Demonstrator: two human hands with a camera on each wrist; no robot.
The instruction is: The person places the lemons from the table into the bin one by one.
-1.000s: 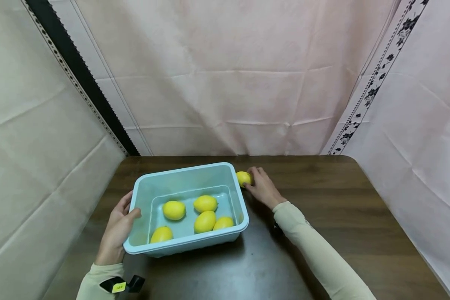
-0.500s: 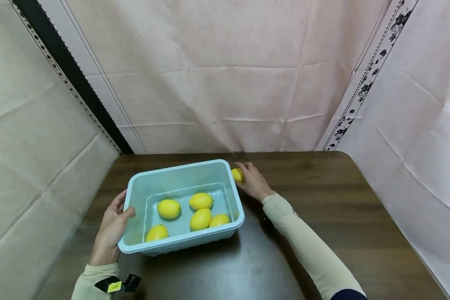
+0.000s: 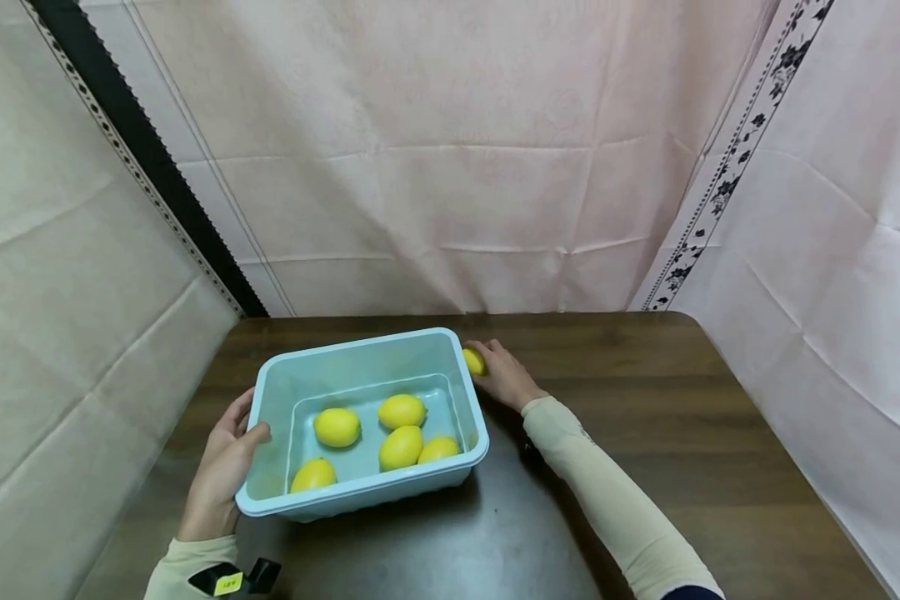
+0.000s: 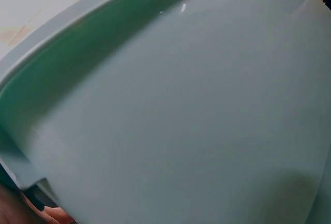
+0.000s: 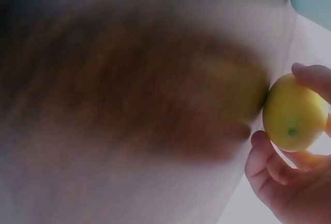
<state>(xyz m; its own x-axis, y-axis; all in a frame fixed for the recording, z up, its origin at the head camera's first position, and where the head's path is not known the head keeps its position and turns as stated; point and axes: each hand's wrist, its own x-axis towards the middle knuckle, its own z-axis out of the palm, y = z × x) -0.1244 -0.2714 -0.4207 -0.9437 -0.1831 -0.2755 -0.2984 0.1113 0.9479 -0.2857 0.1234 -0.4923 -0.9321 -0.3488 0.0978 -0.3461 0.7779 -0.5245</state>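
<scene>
A light blue plastic bin (image 3: 360,350), tilted toward me, holds several yellow lemons (image 3: 337,427) on its floor. My left hand (image 3: 221,467) grips the bin's left side, thumb over the rim. In the left wrist view the bin's wall (image 4: 181,105) fills most of the picture. Beyond the bin's right side, my right hand (image 3: 506,375) holds another lemon (image 3: 474,362), partly hidden by the hand and rim. The right wrist view shows this lemon (image 5: 292,113) pinched between the thumb and fingertips of the right hand (image 5: 295,188), close to the tabletop.
The brown wooden table (image 3: 630,433) extends to the right of the bin and in front of it. Pale cloth (image 3: 457,167) hangs behind the table and along both sides. A black wrist strap with a yellow label (image 3: 228,582) sits on the left sleeve.
My right hand has shifted slightly left, toward the bin's right side, with its fingers now covering more of the lemon. The head view has shifted a little. My left hand keeps its grip.
</scene>
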